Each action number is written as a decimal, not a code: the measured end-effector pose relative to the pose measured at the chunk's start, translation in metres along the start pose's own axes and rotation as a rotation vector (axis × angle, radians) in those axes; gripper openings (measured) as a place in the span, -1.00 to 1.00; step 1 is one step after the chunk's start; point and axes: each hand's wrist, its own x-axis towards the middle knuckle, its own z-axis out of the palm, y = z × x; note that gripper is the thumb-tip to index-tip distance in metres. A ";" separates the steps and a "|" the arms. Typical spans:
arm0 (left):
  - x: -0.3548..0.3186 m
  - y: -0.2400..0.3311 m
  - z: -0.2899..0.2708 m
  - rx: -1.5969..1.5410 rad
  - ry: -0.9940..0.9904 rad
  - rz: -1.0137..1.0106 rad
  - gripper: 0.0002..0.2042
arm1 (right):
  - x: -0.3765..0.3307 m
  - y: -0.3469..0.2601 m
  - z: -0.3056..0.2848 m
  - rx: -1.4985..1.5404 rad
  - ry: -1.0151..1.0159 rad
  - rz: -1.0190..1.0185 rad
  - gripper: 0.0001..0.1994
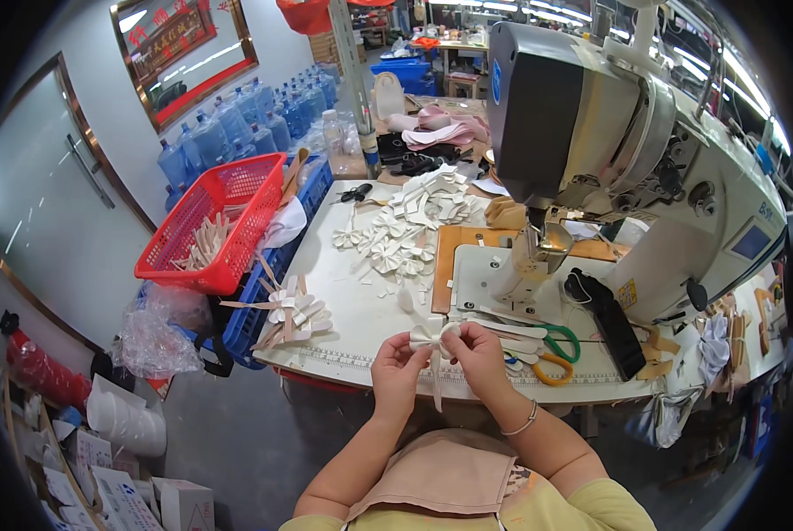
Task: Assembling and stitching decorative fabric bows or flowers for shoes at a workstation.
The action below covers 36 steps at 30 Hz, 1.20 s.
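Observation:
Both my hands hold a small white bow [433, 335] just in front of the sewing table's near edge. My left hand [397, 372] pinches its left side and my right hand [476, 347] pinches its right side. A thin white strip hangs down from the bow between my hands. The sewing machine [591, 133] stands right behind, its needle foot [538, 252] above the white plate.
A heap of white bows [410, 230] lies on the white table [343, 301]. More bows with beige strips [290, 311] sit at its left edge. Scissors with green and orange handles [551, 350] lie to my right. A red basket [211, 221] stands left on blue crates.

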 end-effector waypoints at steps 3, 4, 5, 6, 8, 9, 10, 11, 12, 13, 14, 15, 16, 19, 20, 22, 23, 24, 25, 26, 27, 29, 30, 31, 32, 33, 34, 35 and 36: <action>-0.010 0.002 0.001 -0.063 0.023 0.028 -0.72 | 0.000 0.001 0.000 0.016 -0.016 0.018 -0.83; -0.011 0.000 -0.003 -0.062 0.023 0.026 -0.72 | 0.001 0.001 0.000 0.017 -0.015 0.019 -0.83; -0.011 -0.001 -0.008 -0.058 0.010 -0.001 -0.73 | 0.000 0.000 0.000 0.034 -0.028 0.050 -0.84; -0.012 -0.001 -0.014 -0.053 -0.003 -0.028 -0.74 | 0.000 -0.001 0.000 0.050 -0.041 0.080 -0.85; -0.013 0.001 -0.022 -0.083 0.005 -0.062 -0.75 | 0.002 0.002 0.001 0.083 -0.048 0.099 -0.84; -0.013 0.001 -0.026 -0.114 0.008 -0.098 -0.75 | 0.003 0.004 0.002 0.116 -0.049 0.115 -0.83; -0.014 0.000 -0.028 -0.115 0.014 -0.096 -0.75 | 0.004 0.005 0.004 0.115 -0.055 0.118 -0.83; -0.014 0.000 -0.030 0.042 0.032 0.035 -0.73 | 0.003 0.004 0.005 0.109 -0.069 0.117 -0.83; -0.015 0.002 -0.031 0.199 0.051 0.165 -0.71 | 0.003 0.003 0.006 0.102 -0.083 0.116 -0.83; -0.015 0.005 -0.031 0.199 0.054 0.168 -0.71 | 0.003 0.002 0.008 0.102 -0.088 0.115 -0.83; -0.013 0.010 -0.031 0.516 0.057 0.447 -0.68 | 0.003 0.003 0.010 0.094 -0.080 0.117 -0.83; -0.011 0.016 -0.030 0.834 0.057 0.725 -0.64 | 0.003 0.003 0.012 0.085 -0.073 0.119 -0.82; -0.009 0.019 -0.030 0.950 0.046 0.853 -0.66 | 0.003 0.003 0.014 0.083 -0.077 0.119 -0.82; 0.000 0.028 -0.036 1.237 -0.149 1.115 -0.70 | 0.003 0.006 0.020 0.053 -0.164 0.156 -0.79; 0.002 0.026 -0.041 1.184 -0.141 1.071 -0.70 | 0.005 0.008 0.022 0.019 -0.224 0.159 -0.78; 0.007 0.025 -0.056 1.065 -0.067 0.973 -0.76 | 0.013 0.003 0.027 -0.021 -0.248 0.204 -0.76; 0.007 0.026 -0.063 0.998 0.044 0.871 -0.76 | 0.023 0.007 0.026 -0.071 -0.230 0.156 -0.76; 0.007 0.033 -0.064 0.929 0.150 0.767 -0.77 | 0.035 0.011 0.024 -0.286 -0.143 -0.047 -0.75; 0.005 0.040 -0.064 0.854 0.228 0.668 -0.83 | 0.045 0.011 0.020 -0.469 -0.060 -0.230 -0.74; 0.008 0.036 -0.074 0.600 0.257 0.539 -0.86 | 0.053 0.005 0.024 -0.645 0.014 -0.414 -0.71; 0.011 0.031 -0.082 0.342 0.274 0.407 -0.88 | 0.060 0.001 0.025 -0.703 0.012 -0.368 -0.65; 0.012 0.029 -0.089 0.354 0.275 0.409 -0.88 | 0.083 0.021 0.029 -0.757 0.024 -0.454 -0.65; 0.009 0.032 -0.089 0.412 0.276 0.447 -0.88 | 0.089 0.024 0.035 -0.811 0.029 -0.536 -0.65; 0.007 0.036 -0.088 0.470 0.278 0.484 -0.88 | 0.093 0.026 0.039 -0.808 0.023 -0.537 -0.65; 0.006 0.040 -0.086 0.596 0.279 0.560 -0.85 | 0.098 0.024 0.044 -0.899 -0.035 -0.429 -0.67; 0.004 0.044 -0.083 0.677 0.269 0.641 -0.83 | 0.100 0.024 0.049 -0.989 -0.093 -0.318 -0.68; 0.003 0.048 -0.080 0.757 0.256 0.721 -0.80 | 0.101 0.024 0.050 -0.990 -0.100 -0.321 -0.68; 0.001 0.055 -0.075 0.804 0.277 0.793 -0.74 | 0.100 0.024 0.052 -0.998 -0.118 -0.318 -0.72; -0.002 0.061 -0.070 0.825 0.266 0.820 -0.73 | 0.098 0.025 0.052 -1.008 -0.134 -0.311 -0.75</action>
